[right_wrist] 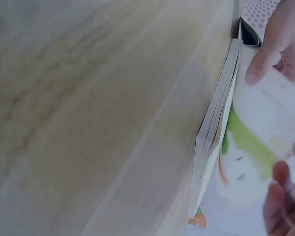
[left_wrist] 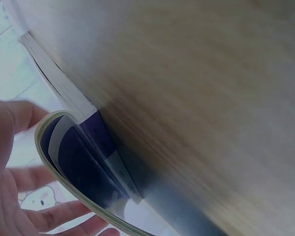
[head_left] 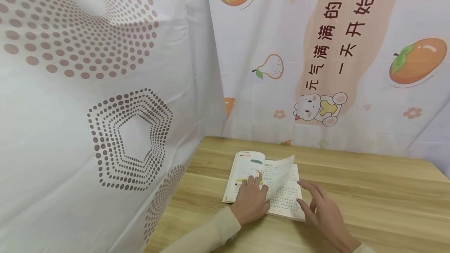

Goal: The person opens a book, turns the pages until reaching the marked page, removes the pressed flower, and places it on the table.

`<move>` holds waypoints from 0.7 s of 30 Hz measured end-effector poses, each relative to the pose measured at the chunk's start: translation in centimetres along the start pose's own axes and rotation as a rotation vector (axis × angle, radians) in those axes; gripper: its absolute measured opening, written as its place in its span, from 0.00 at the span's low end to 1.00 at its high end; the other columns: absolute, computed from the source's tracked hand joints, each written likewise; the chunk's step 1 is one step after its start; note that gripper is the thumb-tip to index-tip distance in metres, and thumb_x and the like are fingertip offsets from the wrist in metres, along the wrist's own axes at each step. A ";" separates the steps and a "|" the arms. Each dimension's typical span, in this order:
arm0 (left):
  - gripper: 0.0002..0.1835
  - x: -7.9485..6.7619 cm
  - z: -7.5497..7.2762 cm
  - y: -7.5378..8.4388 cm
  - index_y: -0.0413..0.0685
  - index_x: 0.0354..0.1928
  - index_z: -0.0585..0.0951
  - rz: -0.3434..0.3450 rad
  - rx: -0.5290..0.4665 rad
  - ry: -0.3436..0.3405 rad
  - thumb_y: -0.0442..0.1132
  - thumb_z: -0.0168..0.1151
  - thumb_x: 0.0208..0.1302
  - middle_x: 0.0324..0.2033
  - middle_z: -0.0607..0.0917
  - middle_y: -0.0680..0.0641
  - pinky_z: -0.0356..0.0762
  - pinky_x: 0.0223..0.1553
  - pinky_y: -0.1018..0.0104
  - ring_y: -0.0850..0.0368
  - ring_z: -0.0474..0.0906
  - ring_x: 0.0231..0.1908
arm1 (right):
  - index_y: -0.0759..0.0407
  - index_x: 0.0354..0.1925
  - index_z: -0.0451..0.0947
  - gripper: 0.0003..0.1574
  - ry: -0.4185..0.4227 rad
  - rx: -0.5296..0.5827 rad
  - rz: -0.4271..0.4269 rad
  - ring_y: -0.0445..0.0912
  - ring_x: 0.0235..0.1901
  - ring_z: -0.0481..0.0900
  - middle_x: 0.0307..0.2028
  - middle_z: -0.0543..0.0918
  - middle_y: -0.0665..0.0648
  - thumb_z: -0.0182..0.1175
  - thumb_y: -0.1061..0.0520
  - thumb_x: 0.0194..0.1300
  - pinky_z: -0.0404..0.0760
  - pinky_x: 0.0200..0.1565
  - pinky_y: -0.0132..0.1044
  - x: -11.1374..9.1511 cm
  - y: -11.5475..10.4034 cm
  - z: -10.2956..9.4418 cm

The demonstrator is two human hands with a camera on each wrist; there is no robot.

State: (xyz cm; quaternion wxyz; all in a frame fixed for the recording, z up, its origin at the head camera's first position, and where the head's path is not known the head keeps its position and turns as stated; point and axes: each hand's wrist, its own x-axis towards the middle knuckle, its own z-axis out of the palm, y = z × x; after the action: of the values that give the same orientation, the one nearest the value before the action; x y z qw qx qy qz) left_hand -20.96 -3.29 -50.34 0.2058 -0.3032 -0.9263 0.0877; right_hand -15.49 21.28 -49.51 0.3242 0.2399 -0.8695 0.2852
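An open book [head_left: 284,198] with printed text and coloured pictures lies on the table. One page [head_left: 286,165] stands raised between its two sides. My left hand [head_left: 250,200] rests on the left page, which shows a tree; its thumb is by the raised page's lower part. In the left wrist view, that hand [left_wrist: 34,191] spreads over the curled left half of the book [left_wrist: 64,169]. My right hand [head_left: 323,210] is by the book's right edge, thumb and forefinger apart. The right wrist view shows its fingertips [right_wrist: 280,196] over the page, nothing visibly pinched.
The wooden table [head_left: 379,190] extends to the right of the book. A white cloth [head_left: 70,128] with brown dot patterns hangs at the left. Behind the table hangs a printed curtain [head_left: 253,108] with fruit, a cartoon bear and Chinese characters.
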 end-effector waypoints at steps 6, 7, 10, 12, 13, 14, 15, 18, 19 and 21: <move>0.32 0.0 -0.1 -0.2 0.40 0.67 0.71 -0.048 -0.059 0.042 0.46 0.62 0.64 0.40 0.84 0.44 0.74 0.29 0.62 0.52 0.78 0.36 | 0.53 0.61 0.78 0.35 -0.167 -0.073 0.131 0.27 0.20 0.64 0.49 0.79 0.55 0.78 0.61 0.55 0.66 0.20 0.29 -0.4 0.4 -0.1; 0.34 0.0 -0.2 -0.2 0.38 0.69 0.69 -0.056 -0.079 0.055 0.45 0.63 0.63 0.38 0.83 0.45 0.73 0.28 0.63 0.52 0.77 0.34 | 0.53 0.60 0.79 0.34 -0.201 -0.090 0.151 0.28 0.21 0.65 0.49 0.80 0.56 0.78 0.59 0.55 0.68 0.21 0.30 -0.5 0.5 -0.1; 0.39 -0.1 -0.1 -0.3 0.38 0.72 0.65 -0.070 -0.119 0.091 0.42 0.66 0.60 0.42 0.82 0.44 0.70 0.25 0.65 0.54 0.75 0.31 | 0.50 0.55 0.81 0.30 -0.293 -0.148 0.184 0.33 0.28 0.73 0.48 0.81 0.53 0.79 0.53 0.54 0.76 0.26 0.36 -0.8 0.7 -0.1; 0.41 -0.1 0.0 -0.3 0.40 0.74 0.63 -0.073 -0.121 0.100 0.39 0.66 0.58 0.51 0.81 0.39 0.68 0.24 0.65 0.54 0.75 0.31 | 0.49 0.52 0.83 0.28 -0.348 -0.185 0.176 0.36 0.32 0.77 0.47 0.82 0.50 0.79 0.50 0.54 0.80 0.31 0.38 -0.9 0.9 -0.1; 0.43 -0.2 0.1 -0.3 0.42 0.75 0.63 -0.077 -0.120 0.105 0.38 0.67 0.57 0.55 0.78 0.37 0.67 0.23 0.65 0.53 0.75 0.31 | 0.49 0.50 0.83 0.25 -0.375 -0.194 0.169 0.37 0.34 0.78 0.47 0.82 0.49 0.79 0.49 0.54 0.82 0.33 0.39 -1.0 1.0 -0.1; 0.43 -0.2 0.2 -0.3 0.44 0.75 0.63 -0.077 -0.115 0.111 0.37 0.68 0.56 0.60 0.75 0.34 0.67 0.23 0.66 0.53 0.75 0.32 | 0.49 0.48 0.84 0.23 -0.398 -0.200 0.162 0.37 0.36 0.79 0.47 0.82 0.48 0.78 0.48 0.54 0.82 0.35 0.39 -1.0 1.1 -0.1; 0.44 -0.3 0.2 -0.4 0.46 0.75 0.63 -0.077 -0.106 0.118 0.36 0.68 0.55 0.64 0.71 0.31 0.67 0.23 0.66 0.52 0.75 0.33 | 0.48 0.46 0.84 0.21 -0.419 -0.206 0.157 0.37 0.36 0.79 0.46 0.82 0.47 0.78 0.47 0.55 0.83 0.35 0.38 -1.1 1.2 -0.1; 0.45 -0.3 0.5 -0.5 0.49 0.74 0.67 -0.071 -0.086 0.152 0.35 0.73 0.51 0.70 0.64 0.27 0.76 0.32 0.62 0.46 0.78 0.46 | 0.48 0.41 0.85 0.18 -0.440 -0.206 0.136 0.38 0.36 0.79 0.44 0.82 0.47 0.77 0.45 0.55 0.83 0.36 0.38 -1.1 1.5 -0.1; 0.44 -0.3 0.5 -0.6 0.50 0.72 0.69 -0.070 -0.078 0.165 0.35 0.74 0.50 0.71 0.62 0.27 0.79 0.38 0.59 0.43 0.77 0.52 | 0.47 0.40 0.86 0.17 -0.441 -0.203 0.126 0.38 0.36 0.80 0.44 0.82 0.47 0.77 0.44 0.54 0.83 0.36 0.38 -1.1 1.6 -0.2; 0.42 -0.2 0.5 -0.7 0.53 0.70 0.72 -0.072 -0.063 0.174 0.36 0.75 0.49 0.74 0.59 0.29 0.78 0.53 0.50 0.37 0.69 0.64 | 0.47 0.39 0.87 0.18 -0.431 -0.208 0.097 0.39 0.36 0.81 0.42 0.82 0.46 0.78 0.43 0.53 0.83 0.35 0.38 -1.1 1.9 -0.3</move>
State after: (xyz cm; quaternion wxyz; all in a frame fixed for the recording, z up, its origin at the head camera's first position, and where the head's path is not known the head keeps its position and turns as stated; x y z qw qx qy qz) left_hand -21.38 -4.03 -50.66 0.2791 -0.2825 -0.9175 0.0242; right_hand -15.72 23.10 -50.72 0.1400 0.2185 -0.9538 0.1517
